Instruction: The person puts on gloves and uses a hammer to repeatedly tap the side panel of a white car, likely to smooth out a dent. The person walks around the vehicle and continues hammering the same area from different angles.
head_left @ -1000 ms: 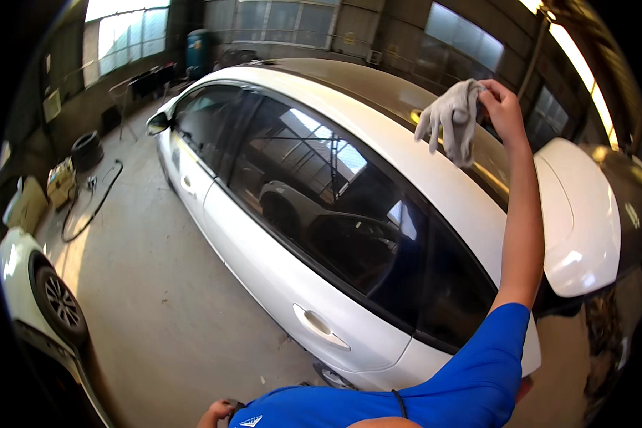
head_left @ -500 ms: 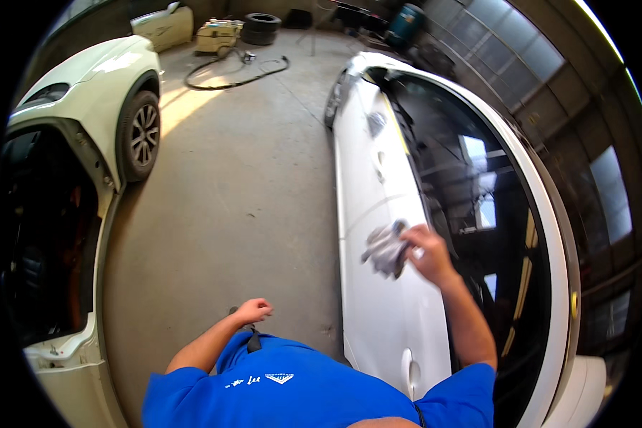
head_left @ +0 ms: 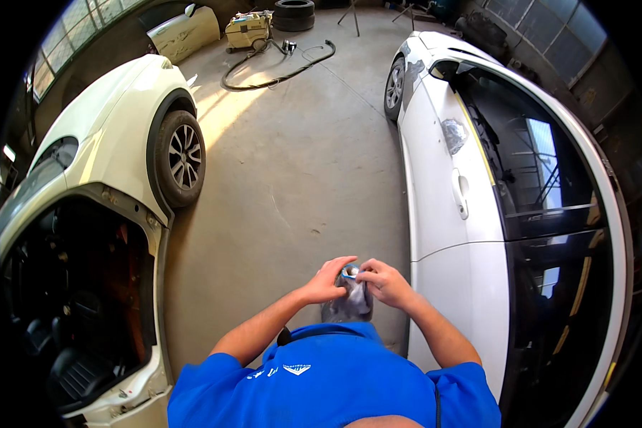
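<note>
Both my hands are together in front of my body, at the cuff of a grey-white work glove. A blue edge rings the cuff's opening, which faces up. From the left, my left hand is closed at the cuff, fingers over the top and thumb below. My right hand pinches the opposite side of the cuff between thumb and fingers. The lower part of the glove blends with the grey cloth below, so its end is hard to make out. Whether a second glove is there, I cannot tell.
At my right stands a white car with a bare grey patch on its door. A cream car with an open door frame is on the left. Farther off are a yellowish machine, a black hose, stacked tyres and a detached door.
My right hand has come from over the white car's side to my front, bringing the glove. My left hand has risen to meet it at the cuff. The view has shifted.
</note>
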`<state>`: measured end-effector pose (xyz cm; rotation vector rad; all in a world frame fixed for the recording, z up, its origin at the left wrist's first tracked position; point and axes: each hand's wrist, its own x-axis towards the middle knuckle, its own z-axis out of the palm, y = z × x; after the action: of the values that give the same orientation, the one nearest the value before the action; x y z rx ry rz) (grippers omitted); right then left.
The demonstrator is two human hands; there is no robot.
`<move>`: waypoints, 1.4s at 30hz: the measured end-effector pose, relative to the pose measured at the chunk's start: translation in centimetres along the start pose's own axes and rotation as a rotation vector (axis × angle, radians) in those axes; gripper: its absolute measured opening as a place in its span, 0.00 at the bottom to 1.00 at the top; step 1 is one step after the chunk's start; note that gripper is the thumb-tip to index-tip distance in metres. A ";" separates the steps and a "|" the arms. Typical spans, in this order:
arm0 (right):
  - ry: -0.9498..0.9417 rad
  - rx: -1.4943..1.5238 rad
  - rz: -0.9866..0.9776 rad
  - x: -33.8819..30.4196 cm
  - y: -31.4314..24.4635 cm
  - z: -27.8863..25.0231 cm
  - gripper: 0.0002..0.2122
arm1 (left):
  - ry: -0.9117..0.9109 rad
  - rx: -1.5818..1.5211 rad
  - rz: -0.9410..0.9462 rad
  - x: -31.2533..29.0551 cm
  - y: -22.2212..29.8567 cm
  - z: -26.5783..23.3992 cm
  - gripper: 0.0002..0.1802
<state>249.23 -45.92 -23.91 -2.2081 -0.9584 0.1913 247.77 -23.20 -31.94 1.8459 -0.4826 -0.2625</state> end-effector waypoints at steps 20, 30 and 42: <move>-0.060 0.781 0.371 60.7 20.0 -4.3 0.10 | 0.579 -0.407 -0.232 33.9 -12.9 -39.6 0.25; -0.031 1.282 0.529 85.0 28.3 -12.2 0.05 | 0.220 -0.797 -0.404 52.6 -16.2 -64.5 0.29; 0.310 2.005 0.600 112.8 50.4 -21.0 0.22 | 0.531 -0.630 -0.436 79.6 -28.3 -90.5 0.21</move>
<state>367.25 -3.84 -26.44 -0.4688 0.2799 0.6633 361.38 25.46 -24.79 1.3001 0.3498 -0.1751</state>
